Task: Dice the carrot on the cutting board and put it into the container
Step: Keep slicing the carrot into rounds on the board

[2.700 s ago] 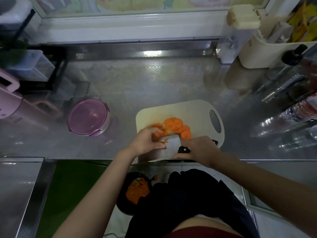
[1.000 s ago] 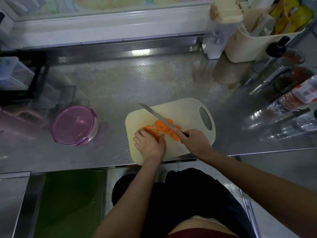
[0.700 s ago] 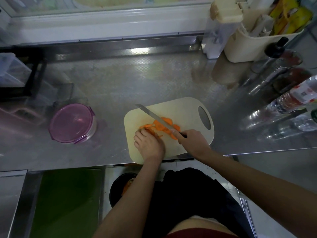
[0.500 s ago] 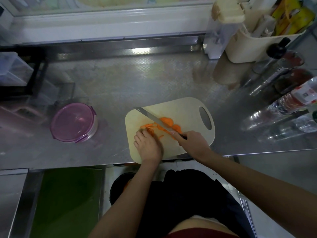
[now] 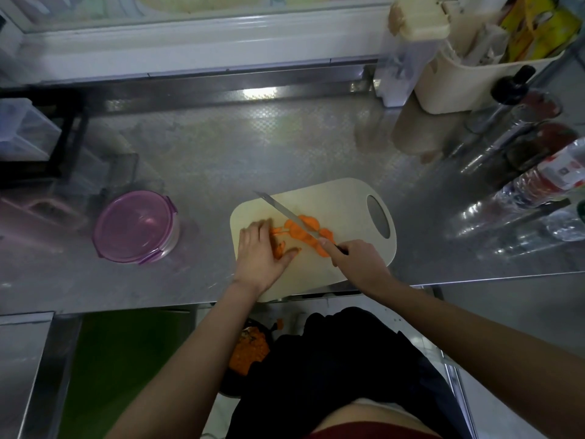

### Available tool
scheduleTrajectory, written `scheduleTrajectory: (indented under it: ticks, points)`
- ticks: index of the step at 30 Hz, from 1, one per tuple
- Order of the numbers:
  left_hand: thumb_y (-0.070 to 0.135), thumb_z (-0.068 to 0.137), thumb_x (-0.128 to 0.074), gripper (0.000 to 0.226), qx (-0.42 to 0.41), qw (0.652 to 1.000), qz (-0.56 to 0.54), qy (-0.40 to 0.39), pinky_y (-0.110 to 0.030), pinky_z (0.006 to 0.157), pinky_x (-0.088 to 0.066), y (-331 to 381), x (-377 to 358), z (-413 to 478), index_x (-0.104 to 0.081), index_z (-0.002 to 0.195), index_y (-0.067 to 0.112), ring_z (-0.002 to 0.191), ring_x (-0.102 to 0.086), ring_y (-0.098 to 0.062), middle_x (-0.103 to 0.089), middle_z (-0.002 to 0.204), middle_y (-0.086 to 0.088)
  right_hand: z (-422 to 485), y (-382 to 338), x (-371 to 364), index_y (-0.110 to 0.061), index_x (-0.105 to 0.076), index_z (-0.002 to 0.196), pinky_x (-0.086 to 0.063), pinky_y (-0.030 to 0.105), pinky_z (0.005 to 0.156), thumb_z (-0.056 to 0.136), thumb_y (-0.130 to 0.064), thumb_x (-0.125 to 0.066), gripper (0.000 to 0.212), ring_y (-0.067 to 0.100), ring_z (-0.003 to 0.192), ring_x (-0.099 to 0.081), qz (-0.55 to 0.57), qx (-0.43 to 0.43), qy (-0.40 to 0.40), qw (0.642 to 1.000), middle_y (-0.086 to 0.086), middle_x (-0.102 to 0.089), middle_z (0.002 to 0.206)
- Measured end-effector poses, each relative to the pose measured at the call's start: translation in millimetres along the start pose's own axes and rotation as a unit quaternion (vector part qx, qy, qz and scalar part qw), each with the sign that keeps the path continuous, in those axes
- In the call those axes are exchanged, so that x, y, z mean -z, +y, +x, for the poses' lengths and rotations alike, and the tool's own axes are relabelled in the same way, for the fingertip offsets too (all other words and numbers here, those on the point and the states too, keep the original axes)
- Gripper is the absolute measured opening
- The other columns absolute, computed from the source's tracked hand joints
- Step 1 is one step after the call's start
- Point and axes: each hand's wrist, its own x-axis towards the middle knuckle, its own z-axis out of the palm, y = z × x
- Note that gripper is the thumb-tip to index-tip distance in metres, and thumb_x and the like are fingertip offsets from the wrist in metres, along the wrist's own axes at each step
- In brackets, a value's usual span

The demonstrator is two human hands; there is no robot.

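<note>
Grip: right hand [image 5: 357, 261] on knife [image 5: 285, 213]; purple container [image 5: 136, 226] lidded.

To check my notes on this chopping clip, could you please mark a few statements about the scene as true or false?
1. The right hand grips the knife. True.
2. The carrot lies whole on the cutting board. False: it is cut into slices and smaller bits.
3. The container stands uncovered. False: its purple lid sits on it.
4. The container stands on the counter to the left of the cutting board, apart from it. True.
5. The left hand is lifted clear of the cutting board. False: it lies on the board, against the carrot bits.
</note>
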Motion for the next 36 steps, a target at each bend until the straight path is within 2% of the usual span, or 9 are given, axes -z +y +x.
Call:
scheduleTrajectory:
  ticks: [3,8,13,19,23,29,36]
  points:
    - [0.057,0.08,-0.059,0.081,-0.014,0.999,0.011,-0.04,-0.037,0.114,-0.02,3,-2,0,-0.034,0.139,0.007,0.132,-0.026,-0.027,-0.033,0.139,-0.012,-2,0,0,-0.02,-0.052,0.054,-0.034,0.026,0.054,0.09,-0.06,-0.04,0.055,0.011,0.051,-0.048,0.002,-0.001,0.002,1.0,-0.007,-0.047,0.049]
    - [0.05,0.084,-0.057,0.063,-0.052,0.998,0.039,-0.014,-0.03,0.104,-0.029,7,-10,-21,-0.042,0.13,0.01,0.118,-0.036,-0.023,-0.041,0.124,-0.008,-1,1,0,-0.02,-0.052,0.054,-0.034,0.026,0.054,0.089,-0.061,-0.04,0.056,0.01,0.05,-0.047,0.003,-0.006,0.001,1.0,-0.007,-0.046,0.049]
    - [0.048,0.085,-0.057,0.06,-0.005,0.999,0.037,0.001,-0.03,0.102,-0.029,12,-11,-13,-0.041,0.13,0.012,0.119,-0.035,-0.023,-0.04,0.126,-0.006,2,-1,-2,-0.02,-0.054,0.055,-0.035,0.026,0.054,0.089,-0.061,-0.04,0.055,0.01,0.054,-0.05,0.013,-0.004,0.005,1.0,-0.007,-0.05,0.052]
    - [0.037,0.091,-0.05,0.037,0.015,0.999,0.04,0.025,-0.033,0.091,-0.031,22,-16,-14,-0.051,0.116,0.009,0.109,-0.039,-0.025,-0.046,0.117,-0.01,-1,-5,-9,-0.015,-0.053,0.055,-0.036,0.025,0.056,0.093,-0.055,-0.039,0.057,0.012,0.052,-0.049,0.059,-0.007,0.0,0.998,-0.002,-0.05,0.051]
    - [0.035,0.093,-0.048,0.034,0.018,0.999,0.038,0.028,-0.034,0.093,-0.031,23,-19,-15,-0.051,0.114,0.009,0.111,-0.039,-0.026,-0.047,0.121,-0.01,-5,-9,-16,-0.014,-0.052,0.054,-0.036,0.027,0.062,0.096,-0.051,-0.036,0.058,0.012,0.052,-0.047,0.098,-0.02,-0.007,0.995,-0.002,-0.052,0.053]
    - [0.036,0.089,-0.055,0.042,0.009,0.999,0.017,0.03,-0.032,0.099,-0.026,13,-17,-24,-0.053,0.122,0.011,0.115,-0.04,-0.026,-0.049,0.12,-0.009,-8,-14,-22,-0.014,-0.05,0.055,-0.034,0.025,0.053,0.096,-0.05,-0.036,0.057,0.013,0.047,-0.042,0.134,-0.037,-0.032,0.99,-0.001,-0.048,0.051]
    - [0.026,0.088,-0.06,0.033,0.031,0.998,-0.041,0.045,-0.033,0.095,-0.033,16,-13,-23,-0.061,0.115,0.008,0.111,-0.045,-0.027,-0.056,0.116,-0.011,-6,-19,-27,-0.013,-0.051,0.056,-0.034,0.019,0.051,0.098,-0.046,-0.036,0.055,0.012,0.049,-0.046,0.095,-0.03,-0.048,0.994,0.0,-0.051,0.053]
